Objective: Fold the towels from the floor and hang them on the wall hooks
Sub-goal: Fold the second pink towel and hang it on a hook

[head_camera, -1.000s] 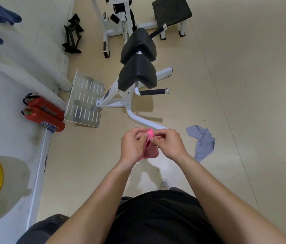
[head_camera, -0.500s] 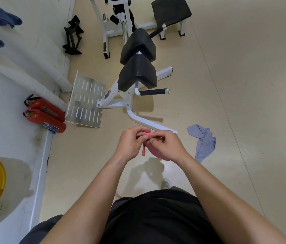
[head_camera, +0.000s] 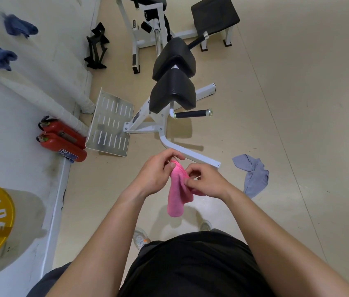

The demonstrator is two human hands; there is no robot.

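While the pink towel [head_camera: 178, 189] hung folded in front of the body, its top edge was pinched by the left hand [head_camera: 155, 175] and the right hand [head_camera: 207, 182]. A grey towel [head_camera: 253, 175] lay crumpled on the floor [head_camera: 298, 103] to the right; two blue towels [head_camera: 19, 26] were hung on the wall [head_camera: 8, 116].

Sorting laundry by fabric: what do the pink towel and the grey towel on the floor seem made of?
Pink towel: soft, fuzzy cloth, likely microfibre or terry; matte nap, stitched hem, hangs limp from both hands. Grey towel: thinner-looking matte cloth, crumpled in soft folds; the fibre can't be told.
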